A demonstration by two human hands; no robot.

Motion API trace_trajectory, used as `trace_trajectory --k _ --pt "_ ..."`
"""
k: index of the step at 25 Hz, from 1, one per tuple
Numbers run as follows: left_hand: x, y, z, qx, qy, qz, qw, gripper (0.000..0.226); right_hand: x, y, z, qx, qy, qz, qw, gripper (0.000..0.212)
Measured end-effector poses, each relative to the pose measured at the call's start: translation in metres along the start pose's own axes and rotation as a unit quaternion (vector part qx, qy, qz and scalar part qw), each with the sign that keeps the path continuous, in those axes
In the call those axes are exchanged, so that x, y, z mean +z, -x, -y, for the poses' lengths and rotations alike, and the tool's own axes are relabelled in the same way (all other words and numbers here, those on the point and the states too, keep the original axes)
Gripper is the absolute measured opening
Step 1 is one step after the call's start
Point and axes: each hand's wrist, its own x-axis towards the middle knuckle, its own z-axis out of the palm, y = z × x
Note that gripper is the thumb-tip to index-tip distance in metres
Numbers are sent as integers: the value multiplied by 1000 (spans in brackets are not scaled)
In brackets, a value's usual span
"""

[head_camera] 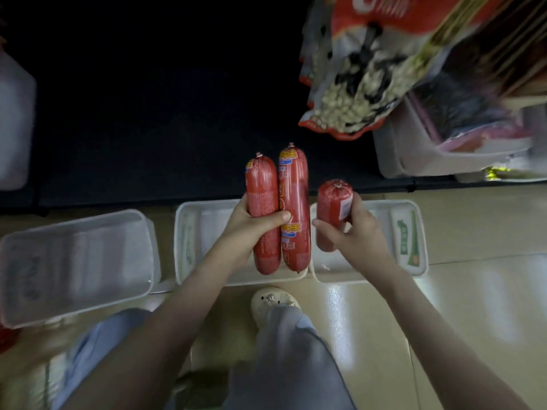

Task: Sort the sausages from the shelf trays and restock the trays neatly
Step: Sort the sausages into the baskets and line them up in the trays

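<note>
Red-wrapped, two long sausages [293,184] stood side by side, gripped in the left hand [251,232]; the right hand [359,233], just beside it, curled round a third sausage [331,202]. White trays [189,232] lay on the floor [458,321] beneath both hands.

- Beyond the middle tray [189,232], the dark shelf gap [148,113] is open room.
- Over its right half, the left hand [245,229] gripping two sausages [293,187] blocks the way; its left half lies bare.
- Just right of it sits a second tray [414,241], whose near-left end is covered by the right hand [358,232] holding a short sausage [333,202].
- Beyond and to the right, a hanging snack bag [355,84] and a white bin [414,161] close off that side.
- To the left, a clear tub [74,261] leaves only a narrow gap.
- At its near rim stands a shoe [273,300].
</note>
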Motion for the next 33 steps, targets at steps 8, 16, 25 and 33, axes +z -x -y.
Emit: trace_trajectory --k 8,16,25,33 --pt "-41 134 -112 170 42 -30 984 51 -24 71 185 -152 -74 32 985 46" --pt "-165 305 -138 306 130 -133 934 47 54 164 359 -330 62 128 933 55" --pt "-310 528 -50 390 230 -367 813 41 234 311 489 -535 169 318 764 59" --pt "-338 617 58 379 353 -462 720 56 326 380 490 -591 188 430 656 46"
